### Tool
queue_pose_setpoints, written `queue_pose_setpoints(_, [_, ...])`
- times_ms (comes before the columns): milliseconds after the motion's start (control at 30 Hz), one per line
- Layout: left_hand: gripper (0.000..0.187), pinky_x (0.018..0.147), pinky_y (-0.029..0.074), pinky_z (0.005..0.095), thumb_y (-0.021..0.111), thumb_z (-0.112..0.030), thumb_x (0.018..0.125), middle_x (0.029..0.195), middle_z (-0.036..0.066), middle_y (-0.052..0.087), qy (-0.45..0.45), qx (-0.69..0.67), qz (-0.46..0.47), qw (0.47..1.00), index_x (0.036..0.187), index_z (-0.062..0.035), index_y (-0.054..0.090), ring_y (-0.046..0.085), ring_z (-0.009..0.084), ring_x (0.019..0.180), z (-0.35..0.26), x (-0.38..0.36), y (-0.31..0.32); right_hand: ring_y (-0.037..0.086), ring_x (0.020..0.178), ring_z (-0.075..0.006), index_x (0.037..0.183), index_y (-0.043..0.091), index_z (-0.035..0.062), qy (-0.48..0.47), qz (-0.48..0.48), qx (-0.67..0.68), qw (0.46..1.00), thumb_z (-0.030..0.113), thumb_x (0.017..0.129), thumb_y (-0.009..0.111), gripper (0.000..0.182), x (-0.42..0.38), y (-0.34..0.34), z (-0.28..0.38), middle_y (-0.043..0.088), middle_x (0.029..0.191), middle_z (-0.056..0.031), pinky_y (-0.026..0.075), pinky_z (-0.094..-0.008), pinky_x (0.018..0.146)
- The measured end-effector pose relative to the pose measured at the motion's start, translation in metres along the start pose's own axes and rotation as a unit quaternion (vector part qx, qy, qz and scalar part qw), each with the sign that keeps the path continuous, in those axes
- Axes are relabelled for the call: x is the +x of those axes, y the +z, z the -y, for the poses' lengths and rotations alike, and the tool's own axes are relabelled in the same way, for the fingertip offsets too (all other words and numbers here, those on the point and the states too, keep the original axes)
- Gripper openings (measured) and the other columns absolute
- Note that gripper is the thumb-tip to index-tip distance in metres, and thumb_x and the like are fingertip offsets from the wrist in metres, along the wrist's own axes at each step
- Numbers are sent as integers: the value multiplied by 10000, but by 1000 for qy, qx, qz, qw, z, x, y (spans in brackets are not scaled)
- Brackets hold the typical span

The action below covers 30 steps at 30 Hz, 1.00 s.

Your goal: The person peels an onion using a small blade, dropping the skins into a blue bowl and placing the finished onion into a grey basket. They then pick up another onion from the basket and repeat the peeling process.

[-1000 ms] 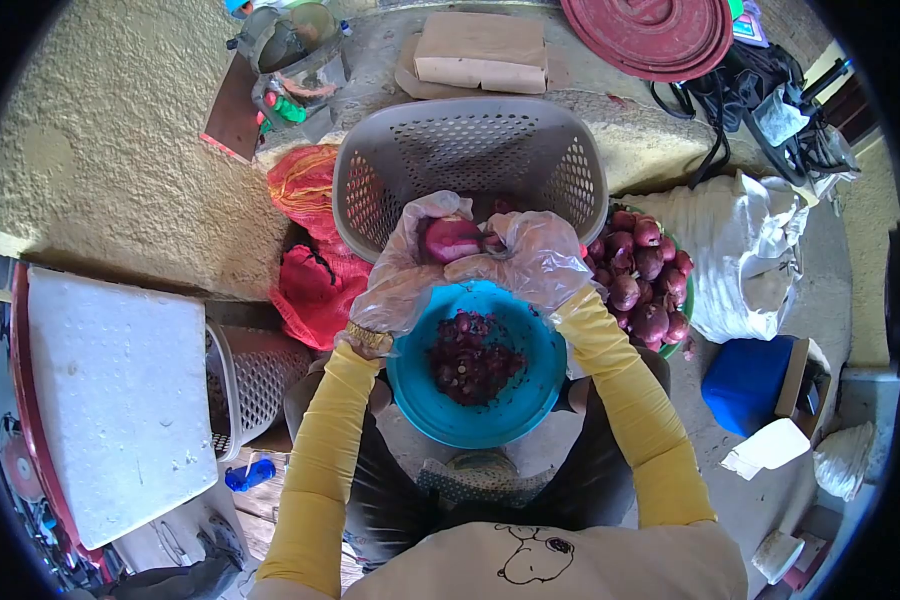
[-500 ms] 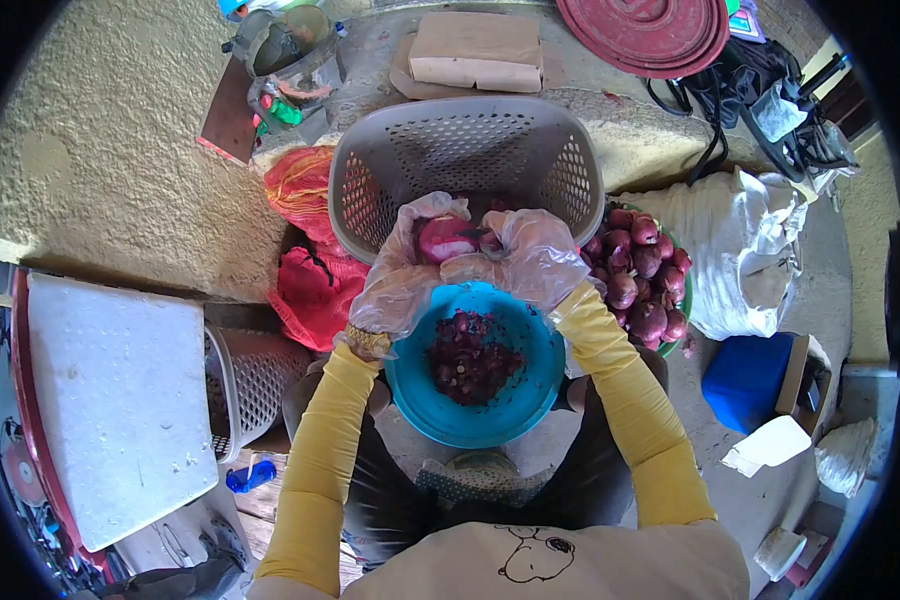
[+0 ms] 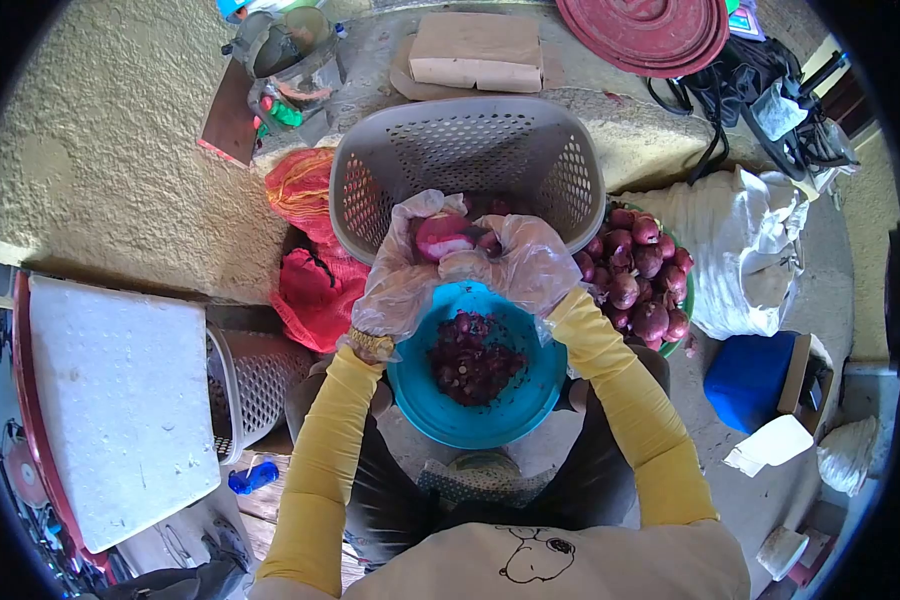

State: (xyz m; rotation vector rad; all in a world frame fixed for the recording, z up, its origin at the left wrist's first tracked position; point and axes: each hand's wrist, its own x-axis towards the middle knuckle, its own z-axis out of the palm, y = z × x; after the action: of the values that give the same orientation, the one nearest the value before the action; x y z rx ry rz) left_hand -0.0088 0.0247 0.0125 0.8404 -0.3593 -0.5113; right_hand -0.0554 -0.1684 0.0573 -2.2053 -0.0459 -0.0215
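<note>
My left hand, in a clear plastic glove, is closed around a red onion with a bright purple-pink surface. Beside it my right hand, gloved too, has its fingers curled in against the onion. A small dark shape shows between the hands, but what the right fingers grip is hidden. Just below the hands, a turquoise basin holds a pile of dark red onion skins and trimmings. Behind them stands a grey perforated basket, with some onions partly visible inside.
Many unpeeled red onions fill a green-rimmed container at right, against a white sack. Red mesh bags lie to the left. A white foam lid, another basket and a blue container stand farther out.
The onion in my left hand has turned slightly and sits a little higher. Both hands stay together above the basin's far edge, with only small movements.
</note>
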Motion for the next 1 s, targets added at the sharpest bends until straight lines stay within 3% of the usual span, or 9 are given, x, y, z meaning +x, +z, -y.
queue_pose_setpoints(167, [852,1061,569,473,693,176,777,1499,142,498,-9,0,-13,1000,1510,-159,417,615,334,1275,-13,-2,16,660,789,-200,1169,719,-11,2,62,123,990,432,890,826,534,1,-7,2,719,874,-134,538,-356,740])
queue_pose_setpoints(233, [861,1061,571,471,668,199,767,1495,140,501,-20,-34,-27,999,1509,-162,419,612,335,1282,-14,-2,16,710,845,-344,1190,699,10,-82,58,166,981,464,953,755,515,5,2,-11,735,942,-210,540,-438,766])
queue_pose_setpoints(367, [841,1095,539,432,704,217,737,1476,125,515,-17,-26,-7,1000,1450,-158,463,582,301,1307,-14,1,12,701,835,-344,1189,699,11,-63,79,154,983,428,971,744,473,5,1,-17,731,934,-209,541,-428,770])
queue_pose_setpoints(433, [815,1129,502,400,755,219,712,1470,108,519,-22,-48,-8,999,1392,-153,502,561,271,1322,-15,1,14,653,811,-140,1266,661,-1,-80,60,93,991,288,1016,703,385,4,0,-15,743,935,-112,541,-329,785])
queue_pose_setpoints(567, [822,1122,506,395,769,212,698,1468,103,519,-31,-59,-33,997,1383,-158,507,549,266,1335,-14,-1,16,635,818,-134,1277,657,2,-39,61,109,991,287,1027,688,381,1,-3,-3,745,958,-109,539,-327,794])
queue_pose_setpoints(633, [815,1122,505,397,771,209,695,1467,102,518,-29,-54,-43,997,1375,-157,511,546,266,1339,-13,0,16,665,833,-200,1215,701,7,-67,54,197,977,370,1032,682,407,4,5,-12,743,948,-133,535,-346,809])
queue_pose_setpoints(733, [802,1108,510,391,785,195,693,1455,97,519,-9,-24,-17,1000,1360,-156,512,548,260,1331,-11,2,14,628,875,-153,1217,708,6,-90,110,258,956,363,1052,654,397,7,2,-18,733,968,-97,525,-328,843])
queue_pose_setpoints(833, [789,1107,500,391,807,170,685,1438,94,523,2,30,5,1000,1344,-157,521,550,253,1318,-11,4,11,612,888,-121,1231,737,29,-99,126,276,948,338,1088,583,374,7,4,-25,744,989,-74,513,-306,868])
queue_pose_setpoints(1000, [854,1132,511,460,713,239,703,1487,115,491,37,98,56,993,1408,-187,486,529,322,1374,-9,7,1,599,815,-144,1199,746,48,-84,118,217,965,429,1065,602,429,6,0,-25,727,910,-89,519,-327,817])
